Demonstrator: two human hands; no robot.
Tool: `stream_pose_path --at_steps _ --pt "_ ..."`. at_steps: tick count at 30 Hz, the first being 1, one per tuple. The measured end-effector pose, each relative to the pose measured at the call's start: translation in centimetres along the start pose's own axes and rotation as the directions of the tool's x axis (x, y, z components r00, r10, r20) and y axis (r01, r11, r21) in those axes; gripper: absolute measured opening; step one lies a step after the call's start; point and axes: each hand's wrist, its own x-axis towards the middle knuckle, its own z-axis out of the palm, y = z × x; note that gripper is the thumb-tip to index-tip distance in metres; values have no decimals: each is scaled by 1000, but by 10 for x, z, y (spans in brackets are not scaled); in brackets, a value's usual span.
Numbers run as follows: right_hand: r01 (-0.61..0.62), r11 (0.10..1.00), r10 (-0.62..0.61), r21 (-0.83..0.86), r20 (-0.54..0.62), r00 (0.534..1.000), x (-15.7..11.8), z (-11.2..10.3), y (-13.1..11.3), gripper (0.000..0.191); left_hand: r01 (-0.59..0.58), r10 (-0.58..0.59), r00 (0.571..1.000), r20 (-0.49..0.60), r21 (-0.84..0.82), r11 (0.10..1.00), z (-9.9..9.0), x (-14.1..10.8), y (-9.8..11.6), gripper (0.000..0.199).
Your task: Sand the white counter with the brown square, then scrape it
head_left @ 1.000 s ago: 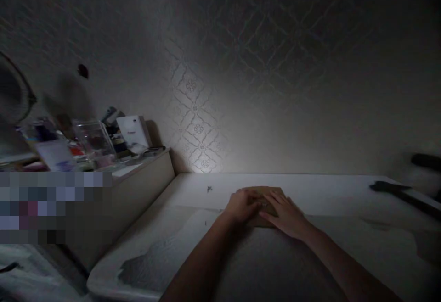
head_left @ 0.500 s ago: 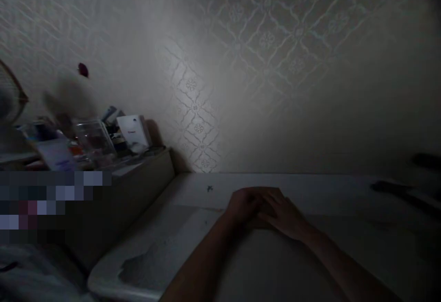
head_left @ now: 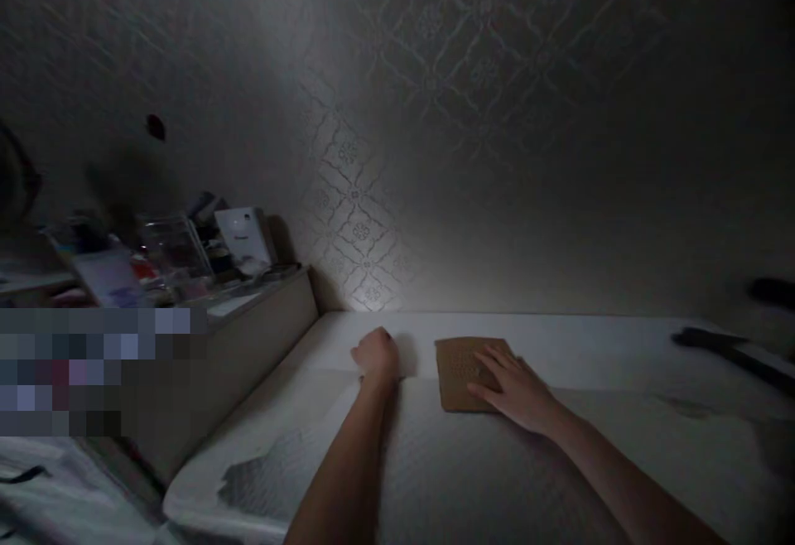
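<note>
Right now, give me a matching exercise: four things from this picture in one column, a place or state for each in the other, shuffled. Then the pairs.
Things:
1. left hand
2. right hand
3. brown pad
4. white box

Places or states:
A. stands on the cluttered side shelf at the left
B. lies flat on the white surface
C. rests flat on the brown pad
D. curled into a loose fist, apart from the pad

Pairs: 1-D, 2-C, 3-B, 4-A

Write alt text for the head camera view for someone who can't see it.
In a dim room, a person's right hand rests flat on a brown pad lying on a white table, while the left hand sits loosely curled on the table beside it. A cluttered shelf stands at left against patterned wallpaper.
</note>
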Motion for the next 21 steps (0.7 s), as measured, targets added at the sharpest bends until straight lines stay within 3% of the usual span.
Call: stream_pose_path --at_steps 7,10,12,14,16,18,20,21 --pt "-2 1000 2 19 -9 1000 0 1 1 71 -4 5 999 -47 13 1000 2 -2 -3 27" --pt "11 1000 -10 20 -14 1000 0 2 2 70 -127 123 991 -56 -81 989 4 -3 5 25" --pt "10 1000 -10 18 -15 1000 0 2 2 69 -292 294 956 -19 -197 936 7 -8 14 24" --pt "7 1000 -6 15 -13 1000 0 2 1 68 -458 499 865 54 -323 828 10 -18 25 22" --pt "12 1000 -12 11 -13 1000 0 2 1 68 -573 667 735 118 -418 705 14 -31 36 25" --pt "22 1000 -22 6 -13 1000 0 1 1 68 -689 800 589 114 -448 570 17 -44 44 27" --pt "26 1000 -26 5 -18 999 1 2 1 66 -747 848 520 100 -429 508 18 -54 49 27" --pt "32 999 -32 6 -21 999 1 2 2 65 -758 855 509 102 -417 501 18 -57 51 27"
